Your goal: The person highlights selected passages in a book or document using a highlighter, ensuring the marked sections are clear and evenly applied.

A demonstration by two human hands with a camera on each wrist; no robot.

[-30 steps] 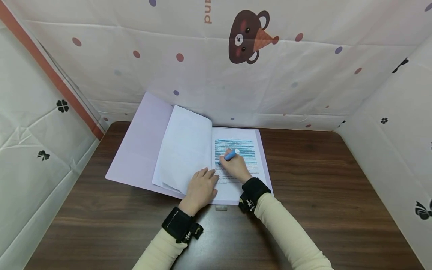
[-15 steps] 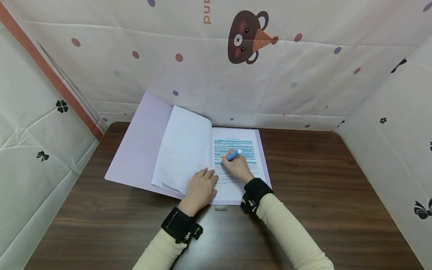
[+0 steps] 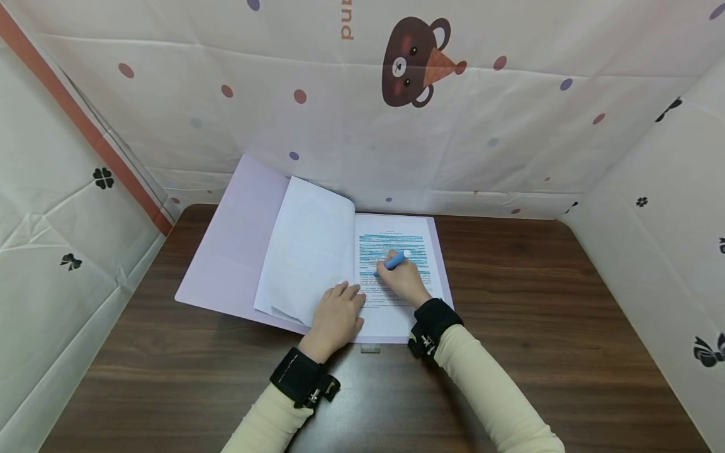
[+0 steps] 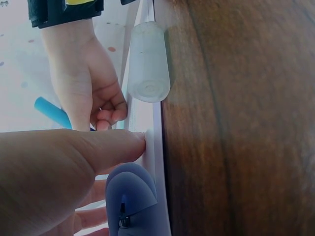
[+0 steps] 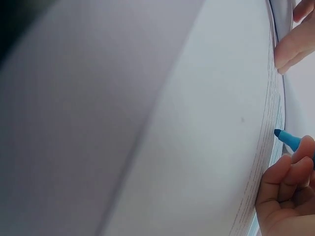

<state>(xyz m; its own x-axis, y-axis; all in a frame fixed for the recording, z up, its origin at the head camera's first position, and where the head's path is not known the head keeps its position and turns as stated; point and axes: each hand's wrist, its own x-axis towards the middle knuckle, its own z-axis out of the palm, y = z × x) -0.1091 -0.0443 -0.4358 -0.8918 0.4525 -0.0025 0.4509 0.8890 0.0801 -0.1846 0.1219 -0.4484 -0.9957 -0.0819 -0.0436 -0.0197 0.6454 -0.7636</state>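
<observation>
A blue highlighter point(image 3: 398, 259) with a pale end is pinched in my right hand point(image 3: 405, 282), over the printed page point(image 3: 385, 324). In the right wrist view its dark tip point(image 5: 277, 132) points at the lines of text. Blue strokes cover most of the upper lines. My left hand point(image 3: 334, 314) rests with fingers spread across the inner lower part of the open pages, its thumb near the bottom edge. The turned-over blank sheets point(image 3: 311, 245) lie to its left, within the open lilac folder point(image 3: 226, 264).
A brown wooden table point(image 3: 538, 327) bears the folder. A small grey tab point(image 3: 370, 348) shows at the folder's lower edge; in the left wrist view a translucent, rounded piece point(image 4: 149, 61) sits along that edge. Patterned cloth point(image 3: 317, 126) hangs behind, with cloth at both sides.
My right hand has slid a little to the right with the highlighter, along one line of text. The left hand stays in place on the pages.
</observation>
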